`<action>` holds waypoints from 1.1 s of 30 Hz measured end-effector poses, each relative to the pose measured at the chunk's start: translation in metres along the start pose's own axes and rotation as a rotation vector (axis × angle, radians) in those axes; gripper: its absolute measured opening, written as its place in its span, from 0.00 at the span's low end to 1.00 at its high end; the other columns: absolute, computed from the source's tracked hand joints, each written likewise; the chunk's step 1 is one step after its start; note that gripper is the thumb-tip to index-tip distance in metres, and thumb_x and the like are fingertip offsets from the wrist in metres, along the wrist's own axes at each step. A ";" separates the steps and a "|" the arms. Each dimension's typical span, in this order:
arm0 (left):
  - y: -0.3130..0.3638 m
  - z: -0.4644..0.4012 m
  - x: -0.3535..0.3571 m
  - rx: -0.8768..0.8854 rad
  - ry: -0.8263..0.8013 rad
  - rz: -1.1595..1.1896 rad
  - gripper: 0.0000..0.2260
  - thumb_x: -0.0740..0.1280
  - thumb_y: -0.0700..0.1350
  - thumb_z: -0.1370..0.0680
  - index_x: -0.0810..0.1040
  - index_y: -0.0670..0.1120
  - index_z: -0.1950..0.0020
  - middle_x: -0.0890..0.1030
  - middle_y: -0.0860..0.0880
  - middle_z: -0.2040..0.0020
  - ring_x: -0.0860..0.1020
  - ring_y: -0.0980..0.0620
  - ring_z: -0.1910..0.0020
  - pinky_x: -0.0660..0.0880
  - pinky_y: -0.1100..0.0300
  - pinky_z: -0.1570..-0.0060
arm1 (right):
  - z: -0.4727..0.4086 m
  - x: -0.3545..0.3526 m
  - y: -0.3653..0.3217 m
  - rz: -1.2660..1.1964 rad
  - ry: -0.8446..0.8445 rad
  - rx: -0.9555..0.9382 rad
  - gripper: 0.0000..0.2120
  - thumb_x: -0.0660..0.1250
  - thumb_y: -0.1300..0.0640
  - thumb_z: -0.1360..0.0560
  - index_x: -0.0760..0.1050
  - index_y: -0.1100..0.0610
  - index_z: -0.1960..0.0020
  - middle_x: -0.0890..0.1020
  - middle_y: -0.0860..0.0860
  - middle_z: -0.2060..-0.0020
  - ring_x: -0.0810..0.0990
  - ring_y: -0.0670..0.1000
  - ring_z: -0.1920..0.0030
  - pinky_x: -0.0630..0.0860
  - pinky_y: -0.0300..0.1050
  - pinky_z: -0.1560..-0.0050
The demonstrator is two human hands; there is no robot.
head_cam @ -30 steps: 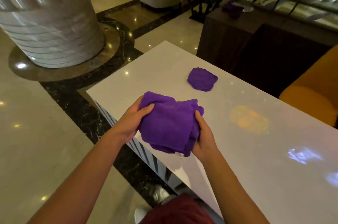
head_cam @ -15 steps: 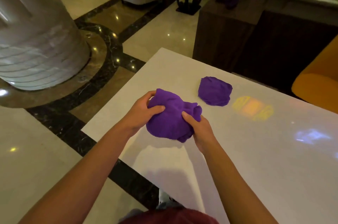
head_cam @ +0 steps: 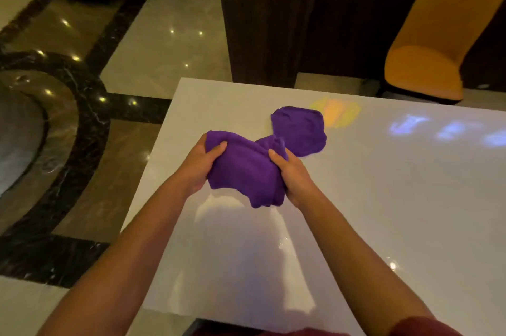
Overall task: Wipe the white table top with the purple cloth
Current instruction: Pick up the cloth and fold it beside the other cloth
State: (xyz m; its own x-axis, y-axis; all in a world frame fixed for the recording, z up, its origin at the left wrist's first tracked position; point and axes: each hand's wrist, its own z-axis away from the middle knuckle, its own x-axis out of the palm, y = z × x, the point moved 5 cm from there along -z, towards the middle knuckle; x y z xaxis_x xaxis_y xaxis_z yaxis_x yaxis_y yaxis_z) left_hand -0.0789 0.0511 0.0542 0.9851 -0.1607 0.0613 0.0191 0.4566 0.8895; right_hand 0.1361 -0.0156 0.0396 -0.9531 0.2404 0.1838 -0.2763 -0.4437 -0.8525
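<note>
A bunched purple cloth (head_cam: 243,168) hangs between both hands just above the glossy white table top (head_cam: 383,212). My left hand (head_cam: 201,164) grips its left side, thumb on top. Its right side is pinched by my right hand (head_cam: 294,175). A second purple cloth (head_cam: 299,130) lies crumpled on the table just beyond, right of the held one.
An orange chair (head_cam: 427,61) stands past the table's far right edge. A dark wooden cabinet (head_cam: 268,28) sits behind the table, with something purple on top. Polished marble floor (head_cam: 153,56) lies to the left, with a round column base (head_cam: 24,127).
The view has swung so I face the table more squarely. Both hands have carried the cloth from over the table's edge inward, closer to the second cloth, and bunched it tighter.
</note>
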 end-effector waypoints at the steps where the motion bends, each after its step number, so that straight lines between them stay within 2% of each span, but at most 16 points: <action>1: 0.006 -0.017 -0.011 0.019 0.011 -0.092 0.10 0.71 0.50 0.18 0.77 0.57 0.37 0.84 0.53 0.41 0.82 0.52 0.41 0.80 0.60 0.51 | -0.013 0.009 0.000 0.016 0.021 0.002 0.08 0.69 0.51 0.17 0.83 0.46 0.40 0.89 0.49 0.46 0.88 0.51 0.45 0.85 0.50 0.44; 4: 0.022 -0.067 -0.043 0.057 0.013 -0.308 0.14 0.71 0.52 0.19 0.74 0.58 0.35 0.81 0.56 0.41 0.80 0.54 0.44 0.78 0.59 0.52 | -0.055 0.032 -0.006 0.087 0.117 -0.005 0.09 0.71 0.52 0.18 0.82 0.48 0.38 0.88 0.49 0.45 0.86 0.53 0.43 0.85 0.50 0.42; 6: 0.031 -0.097 -0.063 0.087 0.013 -0.417 0.16 0.72 0.52 0.19 0.73 0.58 0.33 0.79 0.58 0.42 0.78 0.56 0.44 0.78 0.58 0.50 | -0.087 0.047 -0.015 0.158 0.171 -0.018 0.13 0.71 0.51 0.18 0.80 0.50 0.34 0.85 0.49 0.44 0.84 0.54 0.42 0.84 0.49 0.44; 9: 0.044 -0.142 -0.086 0.127 0.053 -0.522 0.20 0.71 0.52 0.19 0.72 0.54 0.27 0.77 0.54 0.36 0.76 0.52 0.41 0.77 0.55 0.45 | -0.135 0.066 -0.024 0.258 0.273 -0.014 0.17 0.69 0.53 0.16 0.76 0.53 0.28 0.82 0.50 0.40 0.81 0.55 0.39 0.83 0.52 0.39; 12: 0.047 -0.188 -0.091 0.133 0.039 -0.603 0.22 0.70 0.50 0.18 0.71 0.50 0.25 0.77 0.48 0.30 0.76 0.47 0.35 0.77 0.48 0.36 | -0.176 0.076 -0.024 0.334 0.371 0.007 0.20 0.68 0.55 0.16 0.74 0.54 0.25 0.81 0.53 0.35 0.80 0.56 0.37 0.82 0.56 0.35; 16: 0.027 -0.225 -0.091 0.121 0.032 -0.720 0.21 0.70 0.48 0.18 0.71 0.46 0.27 0.79 0.44 0.33 0.78 0.42 0.36 0.76 0.50 0.40 | -0.201 0.077 -0.017 0.514 0.457 -0.022 0.19 0.69 0.58 0.17 0.76 0.55 0.27 0.84 0.53 0.38 0.82 0.57 0.38 0.81 0.50 0.38; 17: 0.024 -0.229 -0.093 0.154 0.064 -0.747 0.21 0.71 0.47 0.19 0.70 0.46 0.28 0.79 0.43 0.34 0.79 0.42 0.37 0.77 0.50 0.40 | -0.205 0.078 -0.017 0.585 0.469 -0.028 0.20 0.69 0.59 0.17 0.75 0.54 0.26 0.83 0.52 0.37 0.82 0.56 0.37 0.80 0.49 0.38; 19: 0.023 -0.230 -0.096 0.289 0.190 -0.841 0.23 0.73 0.45 0.21 0.71 0.47 0.27 0.77 0.44 0.32 0.78 0.43 0.35 0.77 0.50 0.38 | -0.209 0.082 -0.020 0.771 0.532 -0.061 0.25 0.69 0.61 0.18 0.71 0.51 0.22 0.79 0.52 0.29 0.78 0.56 0.30 0.76 0.51 0.30; 21: 0.026 -0.229 -0.092 0.500 0.293 -0.962 0.23 0.73 0.46 0.21 0.73 0.46 0.28 0.75 0.43 0.28 0.74 0.43 0.29 0.74 0.48 0.31 | -0.210 0.093 -0.024 0.987 0.575 -0.180 0.27 0.70 0.60 0.18 0.68 0.50 0.21 0.73 0.52 0.23 0.72 0.56 0.24 0.69 0.55 0.23; 22: 0.027 -0.229 -0.086 0.598 0.293 -1.000 0.22 0.72 0.47 0.21 0.74 0.45 0.28 0.75 0.42 0.27 0.72 0.42 0.27 0.72 0.46 0.29 | -0.212 0.102 -0.025 1.060 0.554 -0.278 0.26 0.69 0.59 0.19 0.70 0.50 0.22 0.72 0.52 0.22 0.70 0.56 0.23 0.67 0.56 0.22; 24: 0.024 -0.230 -0.066 0.754 0.182 -1.091 0.18 0.68 0.46 0.20 0.76 0.43 0.30 0.75 0.42 0.27 0.69 0.40 0.24 0.69 0.43 0.25 | -0.220 0.122 -0.020 1.132 0.444 -0.422 0.24 0.67 0.58 0.19 0.72 0.53 0.23 0.73 0.53 0.22 0.70 0.57 0.22 0.67 0.58 0.21; 25: 0.019 -0.232 -0.057 0.791 0.100 -1.147 0.18 0.66 0.45 0.19 0.76 0.42 0.30 0.75 0.42 0.26 0.68 0.39 0.23 0.67 0.42 0.24 | -0.225 0.128 -0.015 1.150 0.384 -0.431 0.23 0.66 0.57 0.18 0.72 0.53 0.23 0.72 0.53 0.22 0.68 0.57 0.21 0.66 0.58 0.19; 28: -0.002 -0.239 -0.050 0.710 -0.064 -1.348 0.22 0.60 0.49 0.15 0.69 0.42 0.22 0.70 0.42 0.21 0.62 0.39 0.20 0.60 0.42 0.21 | -0.234 0.128 0.010 1.293 0.274 -0.323 0.25 0.57 0.47 0.13 0.63 0.52 0.18 0.65 0.51 0.17 0.58 0.55 0.16 0.56 0.59 0.16; 31: -0.018 -0.242 -0.061 0.660 -0.107 -1.459 0.27 0.55 0.55 0.14 0.63 0.43 0.19 0.65 0.43 0.19 0.59 0.40 0.18 0.54 0.42 0.19 | -0.229 0.118 0.033 1.416 0.285 -0.248 0.31 0.48 0.39 0.14 0.55 0.51 0.15 0.57 0.50 0.14 0.50 0.53 0.14 0.47 0.61 0.15; 33: -0.019 -0.243 -0.059 0.642 -0.092 -1.494 0.28 0.51 0.57 0.14 0.62 0.43 0.18 0.64 0.43 0.18 0.58 0.40 0.18 0.53 0.41 0.20 | -0.229 0.120 0.037 1.432 0.330 -0.223 0.32 0.46 0.38 0.14 0.54 0.52 0.14 0.56 0.52 0.14 0.50 0.54 0.14 0.46 0.62 0.15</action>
State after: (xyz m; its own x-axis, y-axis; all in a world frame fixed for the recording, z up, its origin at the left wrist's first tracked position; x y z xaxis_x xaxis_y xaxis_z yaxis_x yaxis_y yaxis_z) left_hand -0.0961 0.2642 -0.0767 0.1428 -0.1603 -0.9767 0.8011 -0.5608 0.2091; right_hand 0.0397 0.1944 -0.0821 -0.3132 -0.0819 -0.9462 0.9025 -0.3358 -0.2696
